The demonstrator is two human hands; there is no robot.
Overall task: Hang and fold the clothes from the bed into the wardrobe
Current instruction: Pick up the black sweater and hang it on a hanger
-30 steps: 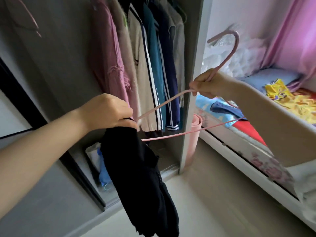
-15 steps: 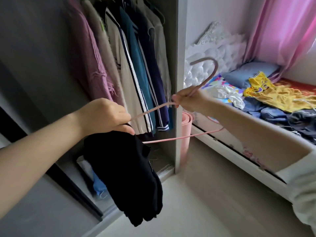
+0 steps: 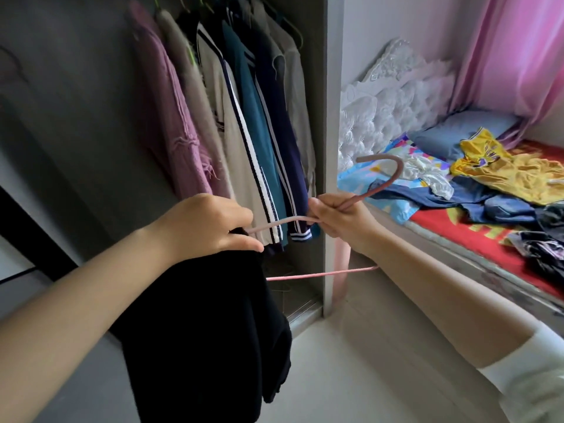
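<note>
Here, before the open wardrobe (image 3: 332, 148), the black garment (image 3: 198, 325) hangs from your left hand (image 3: 207, 227) — fingers curled tight on its top edge — while your right hand (image 3: 338, 216) grips the pink hanger (image 3: 378, 184) at its neck.

A home bedroom: bed (image 3: 476, 239), open wardrobe (image 3: 331, 148), pink curtain (image 3: 512, 50).

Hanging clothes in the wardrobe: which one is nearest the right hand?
The navy jacket with white-striped cuff, the lowest hem at the rail's right end, just left of the right hand. The teal, cream and pink garments hang further left.
</note>
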